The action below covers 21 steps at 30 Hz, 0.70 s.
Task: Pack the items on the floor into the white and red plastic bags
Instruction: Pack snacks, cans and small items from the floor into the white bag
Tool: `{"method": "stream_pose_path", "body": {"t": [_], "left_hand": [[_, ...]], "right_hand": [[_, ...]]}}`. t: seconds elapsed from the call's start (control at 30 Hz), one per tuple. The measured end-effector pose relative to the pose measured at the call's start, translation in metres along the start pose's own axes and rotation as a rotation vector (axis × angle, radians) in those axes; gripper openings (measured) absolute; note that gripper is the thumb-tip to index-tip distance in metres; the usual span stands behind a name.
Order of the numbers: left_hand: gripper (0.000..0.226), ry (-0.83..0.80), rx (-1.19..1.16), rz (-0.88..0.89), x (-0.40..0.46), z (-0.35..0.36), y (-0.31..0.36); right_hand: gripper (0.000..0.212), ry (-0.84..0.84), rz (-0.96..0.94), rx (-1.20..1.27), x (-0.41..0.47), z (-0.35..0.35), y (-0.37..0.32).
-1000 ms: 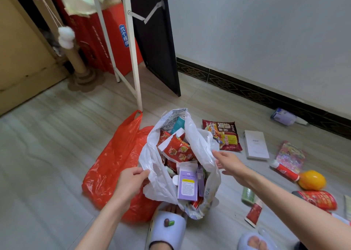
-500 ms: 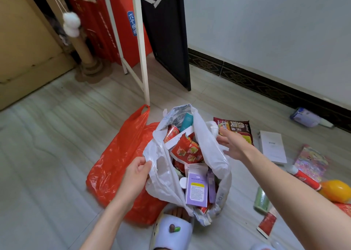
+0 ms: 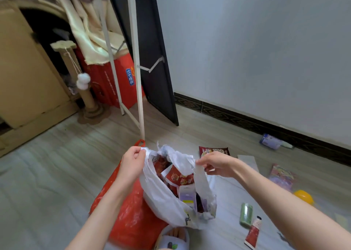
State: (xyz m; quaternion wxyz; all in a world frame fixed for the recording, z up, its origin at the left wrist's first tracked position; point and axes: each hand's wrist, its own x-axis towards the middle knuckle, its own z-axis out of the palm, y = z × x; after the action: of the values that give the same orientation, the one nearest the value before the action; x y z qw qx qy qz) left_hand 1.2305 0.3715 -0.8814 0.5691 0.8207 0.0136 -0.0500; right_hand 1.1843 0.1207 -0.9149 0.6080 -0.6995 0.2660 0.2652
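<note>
Holding the white bag (image 3: 167, 198) up by its two handles, the person keeps its mouth spread in the single head view. The left hand (image 3: 133, 161) has its fingers curled round the left handle; the right hand (image 3: 214, 163) pinches the right handle between thumb and fingers. The bag is well filled with red snack packets and a purple box, and it hangs just in front of a slippered foot (image 3: 173, 238). The red bag (image 3: 131, 211) lies slumped on the floor, touching the white bag on its left side.

Risk: the film looks thin and the load is bulky; a sharp box corner or a sudden lift could probably tear a handle or spill items from the open mouth.

Unpacked items remain to the right: a snack packet (image 3: 213, 151), a green roll (image 3: 246, 214), a red tube (image 3: 253, 232), a yellow object (image 3: 303, 196) and a colourful pack (image 3: 282, 176). Open floor lies to the left; the white stand leg (image 3: 139, 97) rises close behind the bags, limiting forward room.
</note>
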Motion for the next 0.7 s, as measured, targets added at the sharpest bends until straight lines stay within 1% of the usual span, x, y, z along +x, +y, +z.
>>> {"method": "stream_pose_path", "body": {"t": [0.07,0.1,0.17,0.23,0.27,0.33,0.4,0.47,0.53,0.6,0.67,0.7], "left_hand": [[0.012,0.051,0.0,0.046,0.0,-0.011,0.017],[0.012,0.071,-0.019,0.063,0.003,-0.016,0.026],[0.013,0.103,-0.044,0.096,0.014,-0.027,0.044],[0.013,0.12,-0.052,0.134,0.023,-0.033,0.059],[0.013,0.123,-0.059,0.153,0.026,-0.034,0.064],[0.012,0.129,-0.093,0.178,0.029,-0.036,0.068],[0.012,0.164,-0.124,0.188,0.032,-0.042,0.067],[0.012,0.213,-0.129,0.182,0.035,-0.052,0.063],[0.012,0.248,-0.14,0.158,0.036,-0.061,0.058],[0.013,0.301,-0.197,0.108,0.041,-0.068,0.054],[0.016,0.383,-0.273,0.054,0.051,-0.078,0.055],[0.017,0.415,-0.299,0.037,0.057,-0.083,0.057]], "right_hand": [[0.013,0.134,-0.101,-0.02,-0.013,-0.003,-0.011],[0.016,0.191,-0.143,0.028,-0.019,-0.007,-0.018],[0.018,0.313,-0.21,0.224,-0.034,-0.016,-0.033],[0.029,0.453,-0.316,0.366,-0.046,-0.023,-0.05],[0.034,0.496,-0.386,0.411,-0.055,-0.025,-0.058],[0.036,0.519,-0.521,0.51,-0.074,-0.029,-0.075],[0.033,0.515,-0.6,0.587,-0.089,-0.035,-0.087],[0.03,0.519,-0.629,0.571,-0.095,-0.035,-0.088],[0.028,0.505,-0.626,0.636,-0.094,-0.034,-0.084],[0.029,0.486,-0.631,0.796,-0.1,-0.036,-0.081],[0.028,0.493,-0.671,1.006,-0.108,-0.046,-0.082],[0.027,0.508,-0.698,1.066,-0.11,-0.053,-0.083]]}}
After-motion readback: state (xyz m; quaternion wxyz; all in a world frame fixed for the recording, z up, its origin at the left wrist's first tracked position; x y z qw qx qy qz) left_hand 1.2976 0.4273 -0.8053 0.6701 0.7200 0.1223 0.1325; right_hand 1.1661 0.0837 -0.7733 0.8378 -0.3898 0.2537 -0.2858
